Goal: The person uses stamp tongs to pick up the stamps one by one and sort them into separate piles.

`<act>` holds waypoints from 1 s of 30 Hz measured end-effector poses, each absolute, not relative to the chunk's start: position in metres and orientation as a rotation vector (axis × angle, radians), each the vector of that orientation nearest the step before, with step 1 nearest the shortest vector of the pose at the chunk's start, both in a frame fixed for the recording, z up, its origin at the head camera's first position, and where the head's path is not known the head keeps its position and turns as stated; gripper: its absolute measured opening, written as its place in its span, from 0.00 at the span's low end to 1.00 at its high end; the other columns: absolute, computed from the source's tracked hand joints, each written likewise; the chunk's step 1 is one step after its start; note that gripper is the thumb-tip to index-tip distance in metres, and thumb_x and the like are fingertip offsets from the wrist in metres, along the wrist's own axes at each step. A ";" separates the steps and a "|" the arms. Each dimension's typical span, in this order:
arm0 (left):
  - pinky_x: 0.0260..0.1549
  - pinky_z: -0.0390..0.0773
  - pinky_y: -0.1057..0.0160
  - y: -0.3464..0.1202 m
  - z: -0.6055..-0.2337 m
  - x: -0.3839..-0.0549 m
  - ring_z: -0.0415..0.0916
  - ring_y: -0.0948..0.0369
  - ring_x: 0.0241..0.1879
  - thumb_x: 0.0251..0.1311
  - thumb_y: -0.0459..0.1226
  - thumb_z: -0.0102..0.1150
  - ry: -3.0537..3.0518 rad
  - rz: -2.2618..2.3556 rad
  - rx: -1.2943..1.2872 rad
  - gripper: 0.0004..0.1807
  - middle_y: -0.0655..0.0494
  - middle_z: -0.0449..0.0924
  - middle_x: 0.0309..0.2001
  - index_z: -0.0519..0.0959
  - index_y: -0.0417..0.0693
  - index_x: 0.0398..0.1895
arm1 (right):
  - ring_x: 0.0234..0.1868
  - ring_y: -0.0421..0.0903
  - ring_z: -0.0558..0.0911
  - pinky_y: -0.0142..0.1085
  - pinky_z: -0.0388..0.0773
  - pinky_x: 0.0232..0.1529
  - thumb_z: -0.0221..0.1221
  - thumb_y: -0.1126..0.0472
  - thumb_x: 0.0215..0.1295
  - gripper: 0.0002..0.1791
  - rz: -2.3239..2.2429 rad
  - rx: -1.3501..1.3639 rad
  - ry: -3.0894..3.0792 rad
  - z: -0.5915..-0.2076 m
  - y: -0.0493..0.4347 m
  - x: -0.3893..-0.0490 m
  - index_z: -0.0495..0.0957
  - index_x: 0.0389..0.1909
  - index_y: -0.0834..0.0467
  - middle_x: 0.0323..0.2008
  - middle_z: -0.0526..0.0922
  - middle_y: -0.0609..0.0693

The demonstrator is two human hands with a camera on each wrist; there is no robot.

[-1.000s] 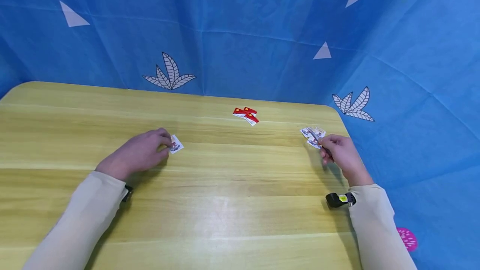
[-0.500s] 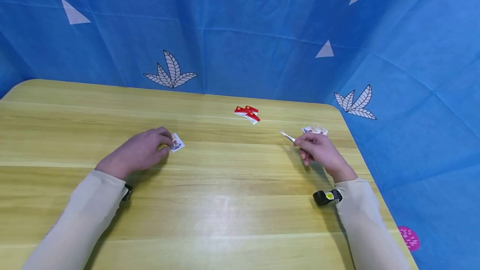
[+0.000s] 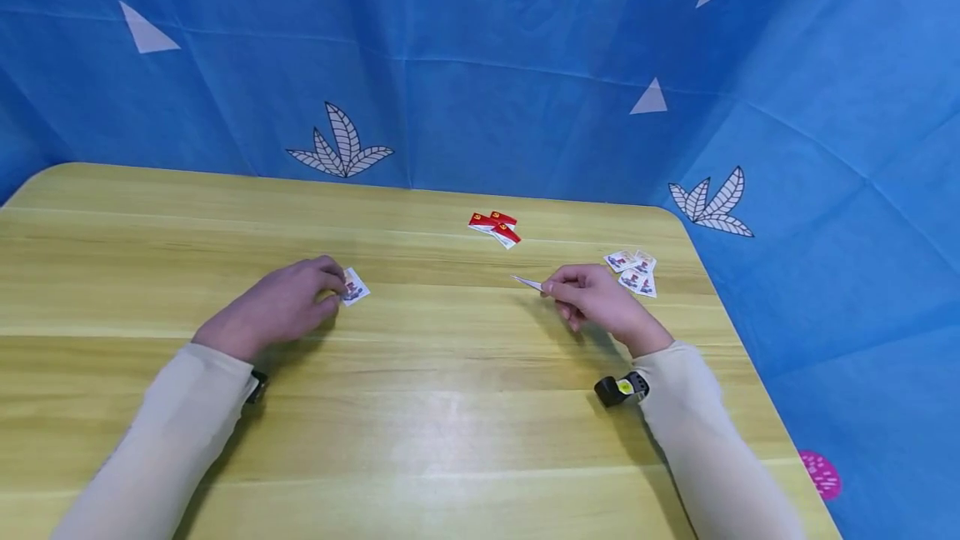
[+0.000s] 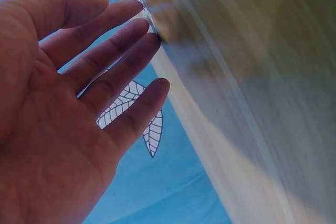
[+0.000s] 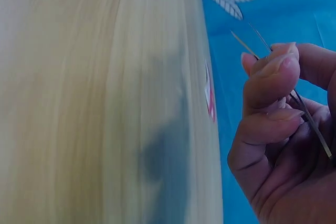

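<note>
My left hand (image 3: 285, 305) rests at a small white-bordered printed stamp (image 3: 356, 287), fingertips at its left edge and covering part of it. In the left wrist view those fingers (image 4: 113, 87) are spread and nearly straight, with the stamp beyond their tips. Over the middle right of the table, my right hand (image 3: 596, 298) pinches metal tweezers (image 3: 528, 282), tips pointing left. The right wrist view shows the two tweezer tips slightly apart with nothing between them, above the curled fingers (image 5: 270, 85). Behind the right hand lies a cluster of similar stamps (image 3: 636, 272).
Several red-and-white stamps (image 3: 495, 228) overlap near the far edge of the wooden table (image 3: 420, 407). A blue patterned curtain (image 3: 480, 65) hangs behind the table and along its right side. A black wrist strap (image 3: 622, 388) sits at the right cuff.
My right hand has moved left with the tweezers, away from the right stamp cluster, which shows fully now. My left hand has stayed at its stamp.
</note>
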State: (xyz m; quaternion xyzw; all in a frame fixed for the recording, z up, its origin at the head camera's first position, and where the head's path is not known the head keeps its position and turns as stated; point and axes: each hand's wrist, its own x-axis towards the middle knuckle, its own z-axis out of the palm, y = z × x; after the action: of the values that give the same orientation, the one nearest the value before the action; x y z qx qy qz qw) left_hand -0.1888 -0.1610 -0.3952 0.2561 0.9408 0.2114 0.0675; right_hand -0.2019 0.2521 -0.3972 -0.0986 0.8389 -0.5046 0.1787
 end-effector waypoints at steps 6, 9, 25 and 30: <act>0.53 0.73 0.44 -0.160 -0.396 -0.189 0.74 0.45 0.52 0.64 0.30 0.54 2.838 0.620 0.779 0.12 0.42 0.76 0.51 0.85 0.35 0.44 | 0.17 0.44 0.69 0.37 0.73 0.21 0.53 0.59 0.74 0.16 -1.427 -0.290 2.322 -0.396 0.226 -0.207 0.78 0.44 0.70 0.19 0.72 0.53; 0.52 0.73 0.45 -0.160 -0.396 -0.189 0.74 0.45 0.52 0.64 0.29 0.54 2.841 0.608 0.783 0.12 0.42 0.76 0.51 0.85 0.35 0.45 | 0.17 0.45 0.68 0.37 0.72 0.21 0.53 0.60 0.74 0.15 -1.420 -0.313 2.304 -0.398 0.216 -0.208 0.78 0.43 0.70 0.19 0.70 0.53; 0.53 0.72 0.45 -0.162 -0.394 -0.190 0.73 0.45 0.52 0.64 0.29 0.52 2.835 0.632 0.723 0.12 0.42 0.75 0.52 0.85 0.35 0.44 | 0.17 0.47 0.69 0.37 0.68 0.21 0.56 0.61 0.71 0.12 -1.350 -0.413 2.292 -0.399 0.153 -0.225 0.79 0.39 0.68 0.18 0.71 0.51; 0.54 0.72 0.44 -0.162 -0.396 -0.191 0.73 0.44 0.53 0.64 0.29 0.52 2.832 0.626 0.762 0.13 0.42 0.75 0.52 0.85 0.35 0.45 | 0.16 0.47 0.68 0.37 0.67 0.20 0.56 0.60 0.72 0.12 -1.338 -0.444 2.279 -0.402 0.138 -0.229 0.80 0.37 0.67 0.18 0.71 0.51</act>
State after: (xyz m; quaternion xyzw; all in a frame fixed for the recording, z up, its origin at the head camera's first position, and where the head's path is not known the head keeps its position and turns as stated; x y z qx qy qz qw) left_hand -0.1910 -0.1623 -0.3960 0.2535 0.9420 0.2082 0.0716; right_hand -0.2292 0.1381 -0.4015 -0.1614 0.8277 -0.4862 0.2289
